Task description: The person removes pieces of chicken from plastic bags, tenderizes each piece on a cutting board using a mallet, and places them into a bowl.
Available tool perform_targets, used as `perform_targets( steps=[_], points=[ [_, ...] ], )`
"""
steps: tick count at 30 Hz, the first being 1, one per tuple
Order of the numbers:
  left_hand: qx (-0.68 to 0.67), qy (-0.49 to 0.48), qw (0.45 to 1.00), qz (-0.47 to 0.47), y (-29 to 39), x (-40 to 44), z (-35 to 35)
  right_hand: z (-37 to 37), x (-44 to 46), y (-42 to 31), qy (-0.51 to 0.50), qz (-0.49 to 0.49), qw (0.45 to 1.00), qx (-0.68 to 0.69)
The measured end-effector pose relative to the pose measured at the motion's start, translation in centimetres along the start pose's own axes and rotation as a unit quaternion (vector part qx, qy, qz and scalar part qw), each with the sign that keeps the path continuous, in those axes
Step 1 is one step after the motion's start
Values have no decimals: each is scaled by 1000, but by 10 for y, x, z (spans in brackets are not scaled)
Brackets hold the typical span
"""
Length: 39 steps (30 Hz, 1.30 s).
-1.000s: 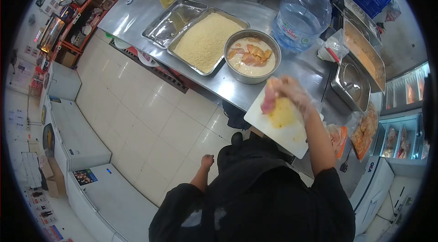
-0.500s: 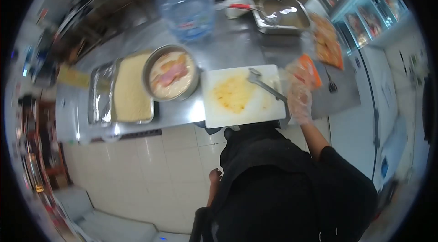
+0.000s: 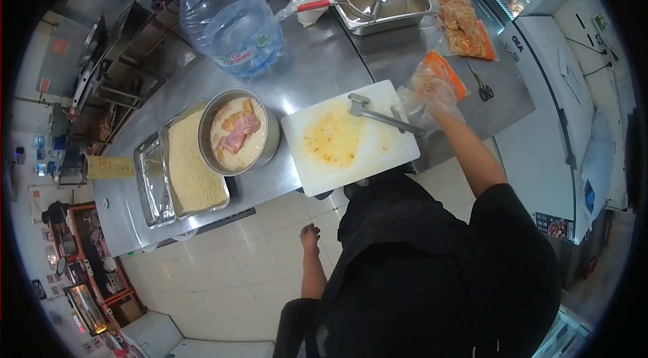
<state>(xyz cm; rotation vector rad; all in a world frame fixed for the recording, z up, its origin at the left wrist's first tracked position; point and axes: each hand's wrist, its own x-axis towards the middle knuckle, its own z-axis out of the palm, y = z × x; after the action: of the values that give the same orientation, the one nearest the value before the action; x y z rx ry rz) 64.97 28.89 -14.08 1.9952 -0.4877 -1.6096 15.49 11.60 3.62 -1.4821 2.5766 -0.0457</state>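
Right hand [image 3: 435, 98] moved, board [image 3: 358, 162] to orange bag [image 3: 448, 73] | its fingers, left hand's [image 3: 310, 236]: cannot tell | board at table [image 3: 285, 184] edge

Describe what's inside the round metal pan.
Pink raw meat and yellowish pieces protrude from pale, opaque liquid. It hides the bottom of the round metal pan and anything fully sunk.

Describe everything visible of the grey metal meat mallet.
The grey metal meat mallet has a ridged head and a long, straight handle. It lies slantwise on the stained white rectangular cutting board, head near the far edge, handle end jutting past the right edge. The clear-gloved right hand is close beside it; whether they touch is unclear.
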Motion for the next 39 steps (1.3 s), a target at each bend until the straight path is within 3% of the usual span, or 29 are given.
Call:
perform_targets(
  steps=[2,4,5,9,10,11,13,14,15,16,17,18,19,20,22,25,29,30,31,32,33,34,35,36,37,38,39],
  points=[
    [-2,11,1000,-4,-4,-4,-3,13,10,7,-15,-15,1000,-7],
    [-10,26,999,-17,-13,-13,-1,24,24,13,107,-75,990,-46],
    [-15,35,999,-26,-29,-13,-5,22,29,10,110,-91,989,-41],
    [-64,14,993,-95,-91,-27,-18,32,47,15,41,-120,985,-117],
    [-77,22,993,-89,-97,-31,-15,-18,20,-16,-14,-96,989,-112],
    [-31,10,995,-92,-101,-33,-10,-70,-11,-47,-69,-73,989,-108],
    [49,-1,993,-104,-111,-44,0,-57,7,-35,-150,-14,989,-10],
    [73,9,991,-108,-115,-49,2,-53,4,-28,-16,-144,989,-12],
    [84,32,990,-113,-118,-53,3,-33,29,-18,-95,-154,981,-65],
    [88,60,986,-127,-129,-63,2,-3,31,7,130,-335,919,-161],
    [420,4,902,102,-169,-45,-5,5,39,25,88,-310,946,-10],
    [356,37,934,3,-169,-38,2,13,49,45,57,-282,947,145],
    [342,71,937,25,-195,-16,6,6,61,53,-199,-266,795,507],
    [318,116,941,4,-174,-22,12,-3,65,37,-227,-307,777,501],
    [238,146,960,-16,-119,-44,17,-43,29,24,-148,-31,740,655],
    [168,225,959,49,-81,-56,29,-98,-19,-24,-83,-124,727,671],
    [134,234,962,31,-65,-62,36,-117,-47,-76,-103,-224,712,658],
    [129,240,961,43,-72,-54,38,-132,-50,-91,-261,-155,688,659],
    [94,224,969,37,-89,-40,37,-142,-63,-111,-299,-148,645,688],
    [91,194,968,130,-125,-10,31,-122,-40,-117,-369,-174,624,667],
    [23,169,984,41,-94,-42,38,-102,-37,-123,-366,-167,613,680],
    [-10,164,986,17,-91,-61,50,-81,-27,-137,-384,-148,638,651],
    [-45,175,983,0,-88,-67,52,-95,-38,-152,-446,-159,624,621],
    [-42,155,987,-13,-104,-70,51,-59,-21,-159,-510,-171,599,594],
    [-57,149,987,-7,-132,-99,62,-63,-36,-154,-504,-169,616,582],
    [131,123,968,177,-169,-102,58,-59,-38,-168,-494,-171,632,572],
    [346,93,917,175,-199,-101,53,-47,-40,-171,-489,-170,629,580]
  ],
)
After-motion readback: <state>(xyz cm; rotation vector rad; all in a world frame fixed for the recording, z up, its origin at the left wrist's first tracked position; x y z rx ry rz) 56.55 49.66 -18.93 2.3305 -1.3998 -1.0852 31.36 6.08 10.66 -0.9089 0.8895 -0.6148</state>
